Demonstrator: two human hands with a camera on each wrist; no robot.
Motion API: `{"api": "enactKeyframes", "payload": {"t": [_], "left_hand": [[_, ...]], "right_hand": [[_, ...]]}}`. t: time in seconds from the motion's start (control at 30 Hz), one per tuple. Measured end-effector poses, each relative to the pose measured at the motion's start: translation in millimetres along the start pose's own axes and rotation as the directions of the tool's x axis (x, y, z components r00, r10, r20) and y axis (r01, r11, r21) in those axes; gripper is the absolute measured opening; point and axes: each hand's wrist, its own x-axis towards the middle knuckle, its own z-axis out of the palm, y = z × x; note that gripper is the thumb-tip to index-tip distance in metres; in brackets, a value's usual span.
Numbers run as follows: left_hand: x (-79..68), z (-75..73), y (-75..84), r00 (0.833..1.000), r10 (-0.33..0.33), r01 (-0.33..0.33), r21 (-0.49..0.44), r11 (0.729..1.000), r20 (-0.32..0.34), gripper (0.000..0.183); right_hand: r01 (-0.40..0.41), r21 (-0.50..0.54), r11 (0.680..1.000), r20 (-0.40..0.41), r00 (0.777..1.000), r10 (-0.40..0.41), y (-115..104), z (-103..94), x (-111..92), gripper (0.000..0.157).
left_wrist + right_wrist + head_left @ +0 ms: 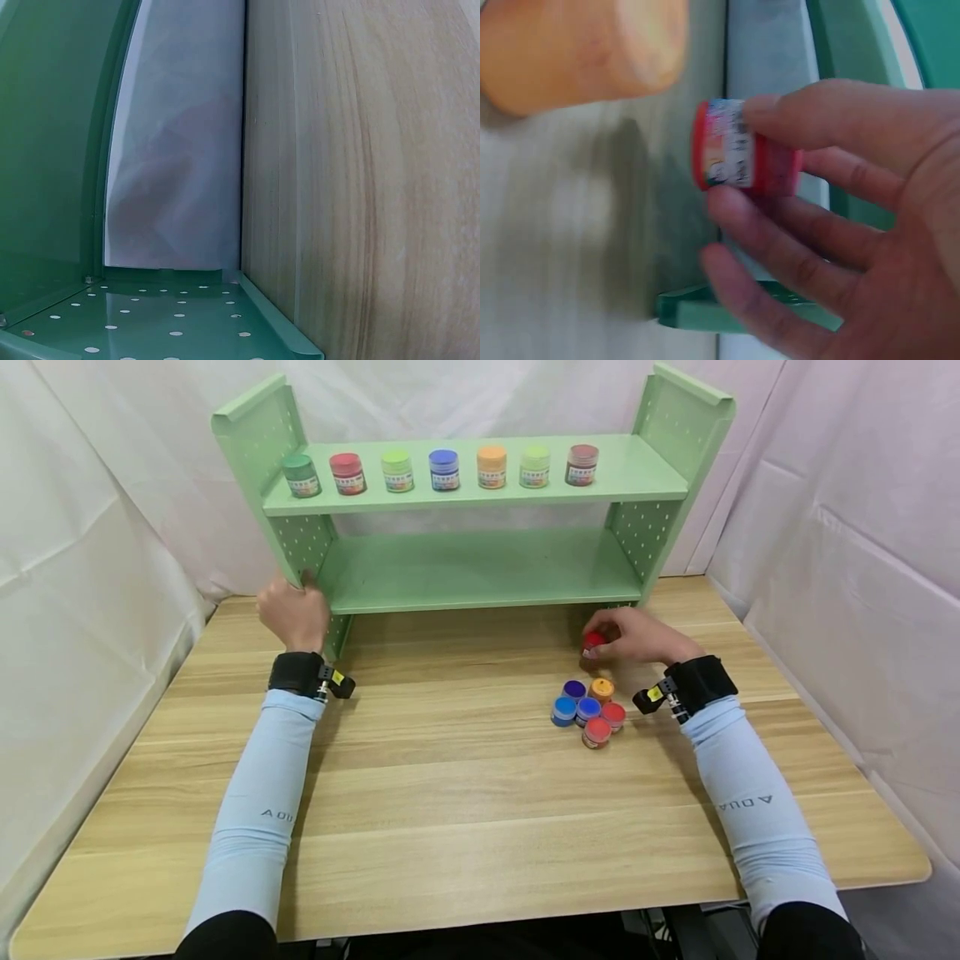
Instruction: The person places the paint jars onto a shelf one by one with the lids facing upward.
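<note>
A small red paint jar (593, 644) is pinched between the thumb and fingers of my right hand (637, 637), near the shelf's lower right corner. In the right wrist view the labelled jar (731, 146) lies sideways between thumb and fingers. My left hand (294, 614) grips the left side panel of the green two-tier shelf (480, 568). Its fingertips are hidden behind the panel's edge, and the left wrist view shows no fingers. Just in front of my right hand stands a cluster of jars: an orange one (602, 690), two red ones (597, 732) and several blue ones (564, 711).
Along the upper tier (637, 477) stands a row of several jars, from a dark green one (301, 475) at left to a brownish red one (582, 465) at right. The shelf stands at the back of the wooden table (450, 793). White cloth (862, 568) hangs around it.
</note>
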Motion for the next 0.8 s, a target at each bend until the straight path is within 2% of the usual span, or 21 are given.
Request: {"api": "enactKeyframes", "payload": {"t": [0.17, 0.37, 0.57, 0.8], "left_hand": [[-1.3, -1.1, 0.1, 1.0, -0.009, 0.009, -0.002, 1.0, 0.007, 0.022], [0.6, -0.9, 0.7, 1.0, -0.002, 0.002, 0.003, 1.0, 0.008, 0.022], [1.6, -0.1, 2.2, 1.0, 0.003, -0.003, 0.0, 1.0, 0.001, 0.022], [-1.1, 2.2, 2.0, 1.0, -0.008, 0.008, -0.004, 1.0, 0.002, 0.022]], "right_hand": [[0.039, 0.022, 0.999, -0.077, 0.996, -0.037, -12.5, -8.5, -2.3, 0.038], [0.056, 0.015, 0.998, -0.089, 0.995, -0.054, -30.9, -21.1, -9.7, 0.036], [0.087, -0.015, 0.996, -0.152, 0.984, -0.088, -45.0, -37.8, -15.9, 0.035], [0.038, -0.03, 0.999, -0.197, 0.979, -0.043, -51.5, -63.0, -7.5, 0.034]]}}
